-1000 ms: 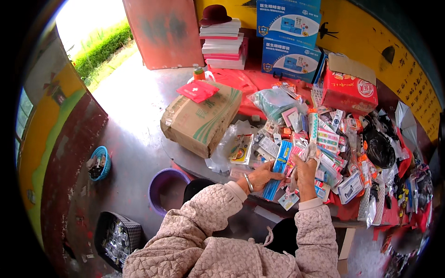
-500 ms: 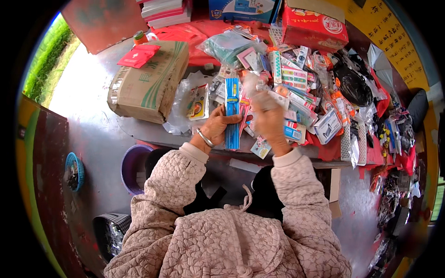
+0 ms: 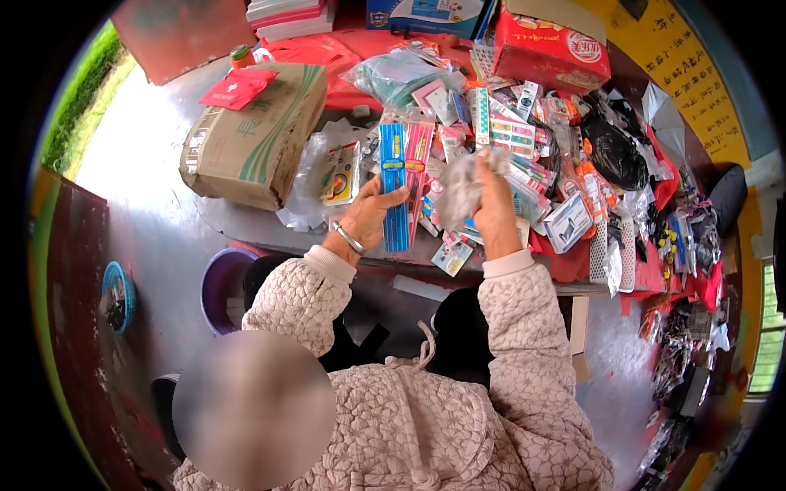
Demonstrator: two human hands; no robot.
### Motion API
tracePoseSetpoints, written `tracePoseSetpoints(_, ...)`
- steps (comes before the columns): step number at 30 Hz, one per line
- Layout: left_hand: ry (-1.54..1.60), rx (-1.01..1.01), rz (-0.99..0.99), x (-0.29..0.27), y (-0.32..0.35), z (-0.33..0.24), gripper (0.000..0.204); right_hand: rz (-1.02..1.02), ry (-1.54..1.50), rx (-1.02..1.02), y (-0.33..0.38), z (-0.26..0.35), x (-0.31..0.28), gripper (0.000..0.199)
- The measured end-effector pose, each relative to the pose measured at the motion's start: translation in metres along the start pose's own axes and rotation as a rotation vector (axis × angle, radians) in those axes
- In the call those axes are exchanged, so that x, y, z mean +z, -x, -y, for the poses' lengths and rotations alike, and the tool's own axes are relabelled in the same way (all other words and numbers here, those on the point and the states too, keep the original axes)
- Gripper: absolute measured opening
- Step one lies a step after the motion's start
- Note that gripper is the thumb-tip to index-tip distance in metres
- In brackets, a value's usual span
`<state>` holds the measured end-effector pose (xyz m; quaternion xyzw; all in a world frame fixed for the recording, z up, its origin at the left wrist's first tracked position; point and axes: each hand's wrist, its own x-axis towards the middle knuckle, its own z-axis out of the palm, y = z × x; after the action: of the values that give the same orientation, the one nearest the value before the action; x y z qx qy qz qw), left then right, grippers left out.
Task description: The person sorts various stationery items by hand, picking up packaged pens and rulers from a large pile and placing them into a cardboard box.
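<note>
My left hand (image 3: 368, 214), with a silver bangle at its wrist, is closed on a long, flat blue pack (image 3: 395, 221), its thumb across the front. A similar pink pack (image 3: 418, 147) shows beside and partly behind the blue one; whether the hand grips it too, I cannot tell. My right hand (image 3: 494, 204) is closed on a crumpled grey cloth (image 3: 460, 195), which hangs just right of the packs. Beyond both hands lies a heap of small packaged goods, among them a card of colourful clips (image 3: 512, 136).
To the left stands a taped brown carton (image 3: 270, 135) with a red packet (image 3: 239, 88) on top. A red box (image 3: 553, 53) and stacked white-and-pink paper (image 3: 291, 18) are at the back. A black plastic bag (image 3: 618, 151) lies right. Below the table edge is a purple bucket (image 3: 219, 290).
The grey cloth and my right hand have come down from beyond the packs to their right side. The blue pack has shifted slightly left, and more of the pink pack shows.
</note>
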<state>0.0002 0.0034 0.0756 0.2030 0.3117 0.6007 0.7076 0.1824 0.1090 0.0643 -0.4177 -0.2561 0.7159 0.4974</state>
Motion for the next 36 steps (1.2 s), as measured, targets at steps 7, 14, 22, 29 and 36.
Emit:
tracePoseSetpoints(7,0.051,-0.078,-0.053,-0.005,-0.005,0.007,0.017,0.36,0.426,-0.255,0.037,-0.023,0.041,0.05)
tracePoseSetpoints(14,0.253,0.079,-0.099,-0.016,-0.014,-0.011,0.029,0.274,0.591,-0.243,0.014,-0.005,0.018,0.05)
tracePoseSetpoints(22,0.335,-0.16,0.086,0.018,0.016,-0.006,0.033,0.465,0.432,0.035,0.051,-0.008,0.043,0.054)
tracePoseSetpoints(29,0.038,-0.129,-0.209,-0.005,-0.003,0.008,0.019,0.493,0.684,-0.008,0.051,-0.014,0.046,0.043)
tracePoseSetpoints(36,0.003,-0.02,-0.34,-0.016,-0.015,0.005,0.017,0.175,0.725,-0.437,0.017,-0.001,0.014,0.032)
